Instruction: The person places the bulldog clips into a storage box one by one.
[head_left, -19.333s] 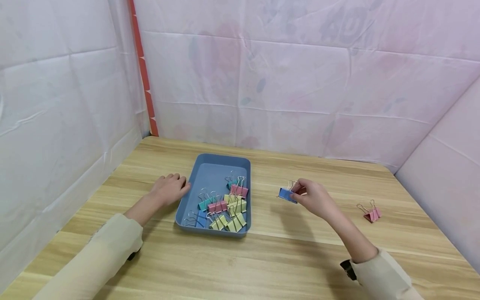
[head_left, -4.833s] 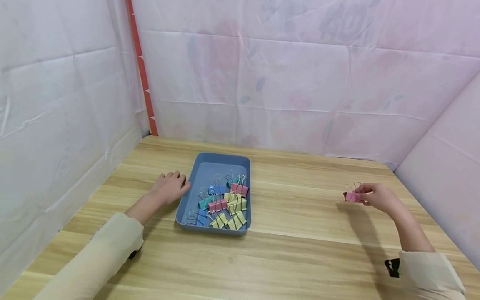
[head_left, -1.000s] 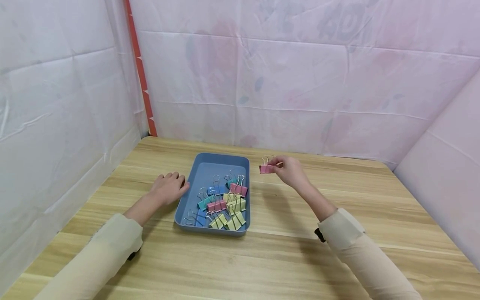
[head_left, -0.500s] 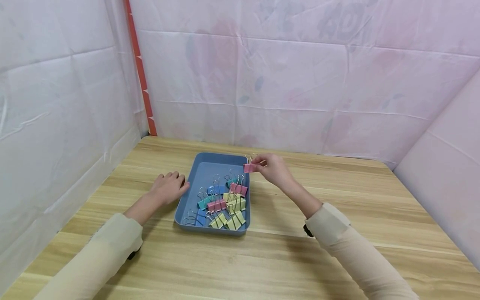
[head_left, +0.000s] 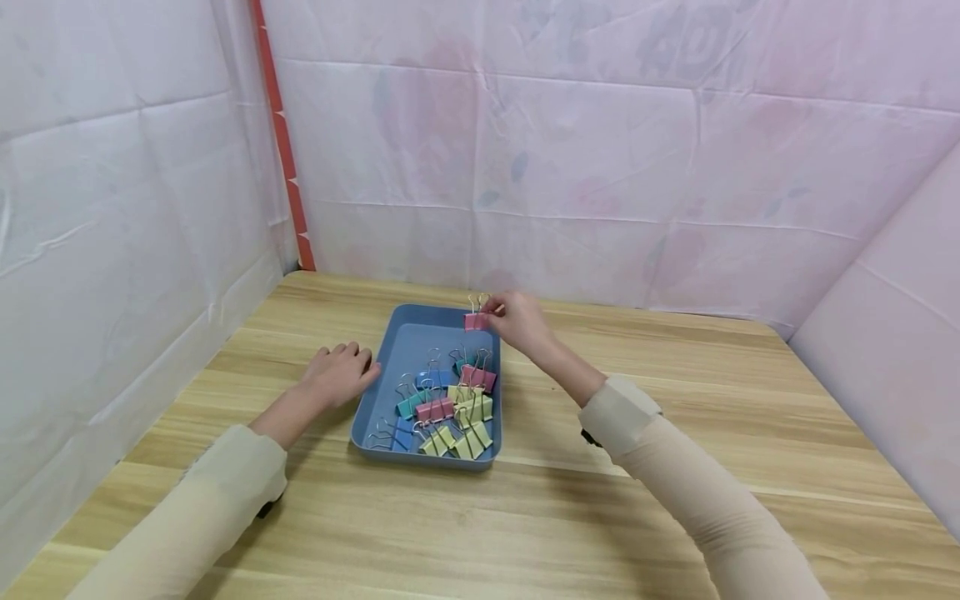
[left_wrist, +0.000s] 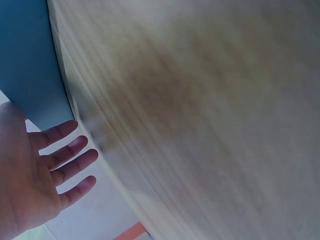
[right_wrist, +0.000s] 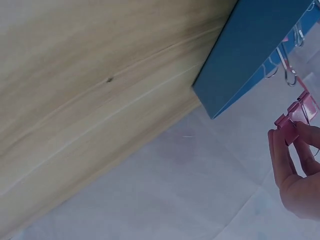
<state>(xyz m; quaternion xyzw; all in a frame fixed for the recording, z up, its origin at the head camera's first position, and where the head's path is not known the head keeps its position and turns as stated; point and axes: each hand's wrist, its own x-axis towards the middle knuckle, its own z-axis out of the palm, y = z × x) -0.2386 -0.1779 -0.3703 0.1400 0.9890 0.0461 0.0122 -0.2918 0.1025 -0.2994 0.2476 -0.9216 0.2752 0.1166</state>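
Observation:
Between thumb and fingers my right hand pinches a pink binder clip, held over the far right corner of the blue tray. The right wrist view shows the same pink binder clip in the fingertips, its wire handles partly hidden. My left hand rests at the tray's left rim, thumb touching it; in the left wrist view the fingers of that left hand are fairly straight beside the tray wall. Inside the tray lie several binder clips: yellow, blue, teal and pink.
The tray stands on a wood-grain table. White cloth walls rise behind the table and along both sides, with a red strip near the back left corner. The clips lie mostly in the tray's near and right part.
My right hand has carried the pink binder clip from the table's right side leftward over the tray. The blue clip held earliest now lies in the tray. My left hand has stayed put.

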